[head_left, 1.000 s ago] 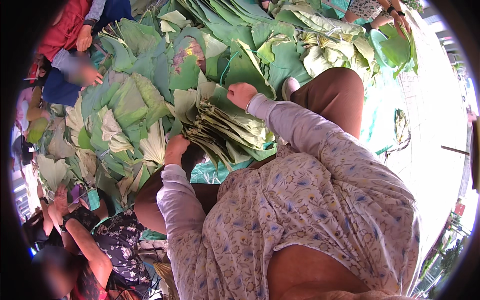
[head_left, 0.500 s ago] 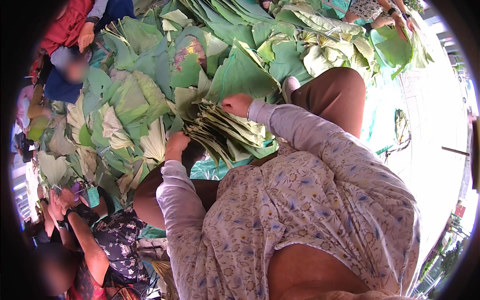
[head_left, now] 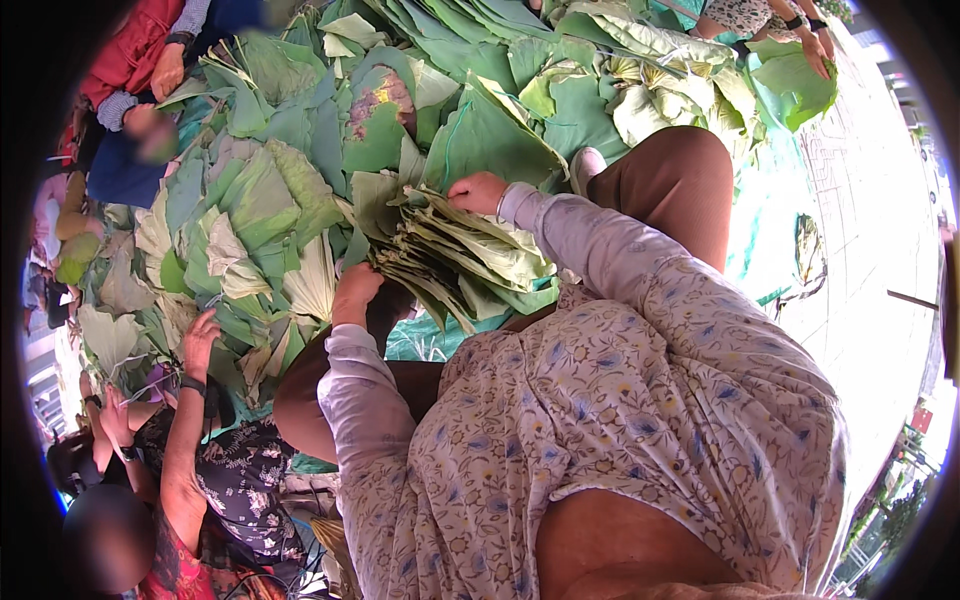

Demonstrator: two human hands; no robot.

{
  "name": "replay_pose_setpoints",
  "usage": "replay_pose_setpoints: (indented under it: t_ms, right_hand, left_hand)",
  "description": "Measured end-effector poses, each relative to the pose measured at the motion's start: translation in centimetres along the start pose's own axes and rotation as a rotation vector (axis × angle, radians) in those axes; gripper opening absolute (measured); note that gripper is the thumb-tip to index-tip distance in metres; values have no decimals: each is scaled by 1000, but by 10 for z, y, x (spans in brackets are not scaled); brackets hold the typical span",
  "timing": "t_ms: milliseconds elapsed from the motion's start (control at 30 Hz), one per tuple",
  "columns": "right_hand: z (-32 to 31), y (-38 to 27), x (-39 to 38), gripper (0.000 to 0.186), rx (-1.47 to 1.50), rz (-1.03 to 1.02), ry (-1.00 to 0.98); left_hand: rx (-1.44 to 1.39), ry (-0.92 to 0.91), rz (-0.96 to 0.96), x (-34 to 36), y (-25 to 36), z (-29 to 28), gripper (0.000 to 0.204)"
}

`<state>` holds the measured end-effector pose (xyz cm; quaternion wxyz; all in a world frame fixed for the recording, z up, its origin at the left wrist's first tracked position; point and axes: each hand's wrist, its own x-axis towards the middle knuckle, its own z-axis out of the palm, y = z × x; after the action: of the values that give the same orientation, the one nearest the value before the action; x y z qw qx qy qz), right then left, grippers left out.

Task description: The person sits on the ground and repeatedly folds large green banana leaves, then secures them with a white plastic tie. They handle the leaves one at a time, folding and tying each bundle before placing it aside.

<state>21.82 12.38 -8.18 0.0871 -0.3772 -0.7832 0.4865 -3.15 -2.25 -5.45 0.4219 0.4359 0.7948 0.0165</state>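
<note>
A thick bundle of folded lotus leaves (head_left: 465,245), dull green with browned edges, lies before me between my bent legs. At its left end my left hand (head_left: 356,292) is closed, knuckles up, by the leaf edges. My right hand (head_left: 478,192) is closed in a pinch at the bundle's far edge. Whatever is between the fingers of either hand is too small or hidden to make out. Just beyond the bundle stands a large green lotus leaf (head_left: 490,135) with a thin green cord over it.
Heaped lotus leaves (head_left: 270,195) spread ahead and to the left over green sheeting (head_left: 430,340). A co-worker's raised hand (head_left: 202,340) is at lower left. Another person's hand (head_left: 168,72) is at upper left. At upper right, someone's hands hold a leaf (head_left: 795,85). Pale paving (head_left: 850,250) lies right.
My right hand has shifted slightly farther away, while my left stays nearly still. The lower-left co-worker has raised one arm over the leaves. The upper-right person's leaf has moved.
</note>
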Motion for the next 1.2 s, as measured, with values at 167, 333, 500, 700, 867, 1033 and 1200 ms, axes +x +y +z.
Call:
replay_pose_setpoints:
  t_ms: [167,333,500,700,867,1033,1200]
  right_hand:
    - [-13,-7,-5,28,133,146,-72]
    - [-22,-9,-4,25,476,371,250]
    - [-53,18,24,8,235,97,1181]
    - [-7,-21,-18,29,-177,-179,219]
    - [30,-17,-21,23,-323,-106,169]
    - [7,-11,-3,20,-327,33,353]
    - [-40,3,7,21,-322,151,621]
  left_hand:
    - [-28,-40,-39,-26,19,-9,10]
    - [-43,6,-45,-28,16,-7,10]
    - [-170,10,-72,-29,9,-2,10]
    - [-95,-20,-68,-27,16,-5,10]
    - [10,32,1,-12,-1,0,10]
    - [-10,39,-72,-17,6,0,10]
    - [48,35,5,-8,-4,3,26]
